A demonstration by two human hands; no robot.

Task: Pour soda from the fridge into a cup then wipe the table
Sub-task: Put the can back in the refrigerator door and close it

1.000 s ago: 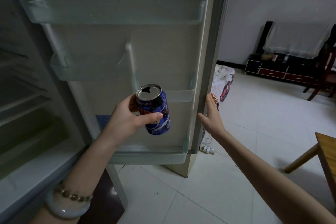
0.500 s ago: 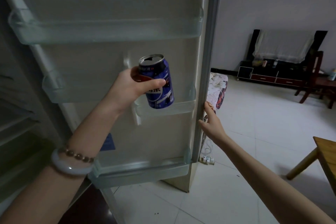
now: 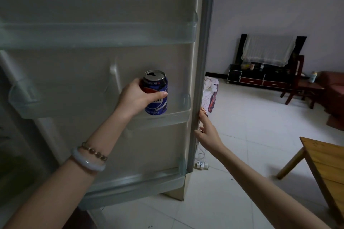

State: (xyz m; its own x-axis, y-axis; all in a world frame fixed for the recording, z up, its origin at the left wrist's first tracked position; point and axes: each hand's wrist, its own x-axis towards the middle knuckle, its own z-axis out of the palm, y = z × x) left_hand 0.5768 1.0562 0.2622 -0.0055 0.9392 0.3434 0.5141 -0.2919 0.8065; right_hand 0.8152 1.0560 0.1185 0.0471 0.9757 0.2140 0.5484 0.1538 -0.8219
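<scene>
My left hand (image 3: 136, 97) grips a blue soda can (image 3: 157, 96) with an opened top, upright in front of the middle shelf of the open fridge door (image 3: 104, 72). My right hand (image 3: 207, 134) holds the outer edge of that door, fingers curled round it, thumb on the inner side. A corner of the wooden table (image 3: 327, 163) shows at the right edge. No cup is in view.
The fridge door's clear plastic shelves (image 3: 93, 33) hold nothing. The dark fridge interior lies at the far left. A white power strip (image 3: 201, 165) lies on the tiled floor by the door. A dark TV cabinet (image 3: 260, 78) and wooden chair (image 3: 296, 80) stand across the room.
My left hand has raised the can from near the lower door shelf to the middle shelf's height. The view has tilted up and turned right. My right hand stays on the door's edge.
</scene>
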